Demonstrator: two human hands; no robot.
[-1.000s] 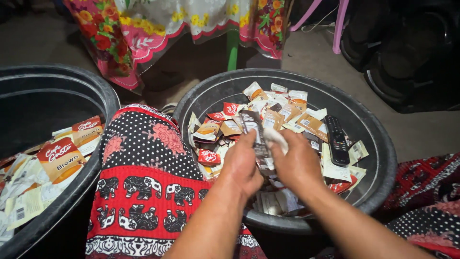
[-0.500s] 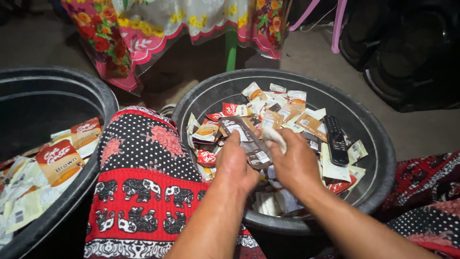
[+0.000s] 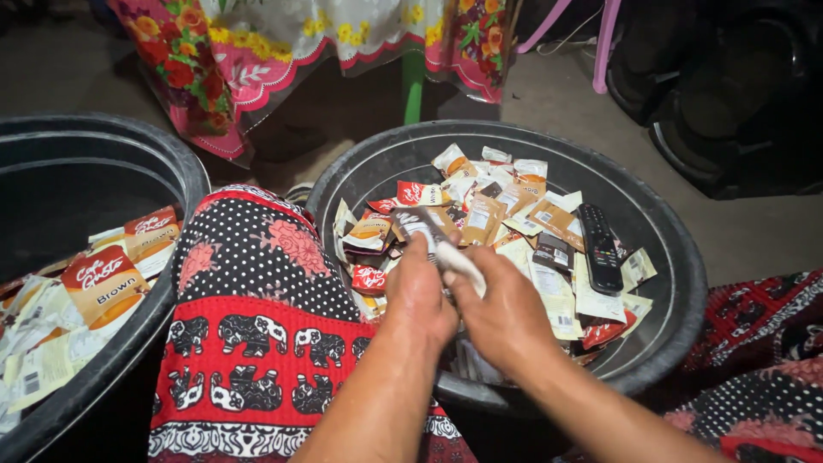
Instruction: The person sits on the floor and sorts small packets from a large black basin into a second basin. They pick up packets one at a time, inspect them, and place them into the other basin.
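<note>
My left hand (image 3: pixel 420 296) grips a dark brown sachet wrapper (image 3: pixel 417 225) over the near side of a black round basin (image 3: pixel 669 214). My right hand (image 3: pixel 497 313) is closed around a white cloth (image 3: pixel 459 260) and presses it against the wrapper. Both hands meet above a heap of empty sachet wrappers (image 3: pixel 506 206), orange, red, brown and white, that fills the basin.
A black remote control (image 3: pixel 601 247) lies among the wrappers at the basin's right. A second black basin (image 3: pixel 129 171) at the left holds more wrappers (image 3: pixel 99 279). My leg in red patterned cloth (image 3: pixel 257 309) lies between the basins. A floral tablecloth (image 3: pixel 283 51) hangs behind.
The brown wrapper has tilted from upright to slanting left in my left hand. My right hand has slid left with the cloth and uncovered the wrappers beneath it.
</note>
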